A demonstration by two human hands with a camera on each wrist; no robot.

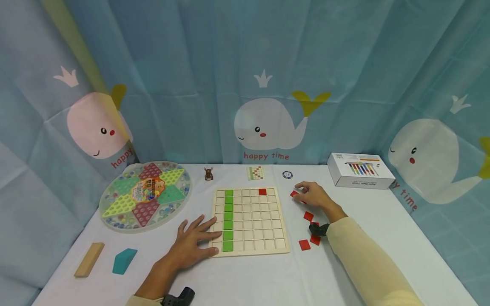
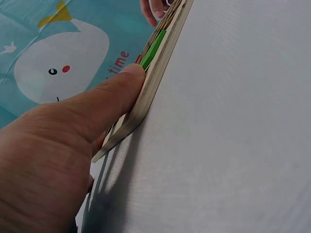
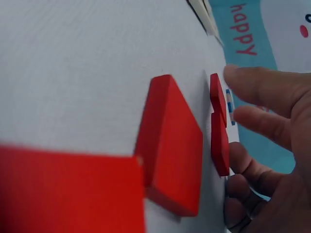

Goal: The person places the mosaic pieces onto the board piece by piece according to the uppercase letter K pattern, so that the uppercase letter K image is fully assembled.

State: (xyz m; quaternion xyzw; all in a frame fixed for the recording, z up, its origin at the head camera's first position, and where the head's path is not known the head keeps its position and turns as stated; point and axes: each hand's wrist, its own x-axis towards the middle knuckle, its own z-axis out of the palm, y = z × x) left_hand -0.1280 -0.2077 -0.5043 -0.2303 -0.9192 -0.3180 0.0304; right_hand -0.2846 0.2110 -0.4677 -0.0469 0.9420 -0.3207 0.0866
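A wooden grid board [image 1: 252, 221] lies mid-table, with green square tiles [image 1: 228, 225] filling one column at its left and one red tile [image 1: 262, 191] in the top row. My left hand [image 1: 189, 244] rests with spread fingers on the board's left edge; in the left wrist view the thumb [image 2: 119, 90] presses on its corner rim. Beyond the board's right side, my right hand [image 1: 315, 196] is over two red square tiles [image 3: 219, 143]. Its bent fingertips are right beside them, not gripped round either. More loose red tiles [image 3: 175, 150] lie nearer the wrist.
A round star-patterned game board [image 1: 145, 196] is at the left, with a wooden block [image 1: 89, 260] and a teal block [image 1: 124, 261] in front. Along the back are a small animal figure [image 1: 208, 174], a pattern card [image 1: 256, 173], a round chip [image 1: 287, 174] and a white box [image 1: 360, 171].
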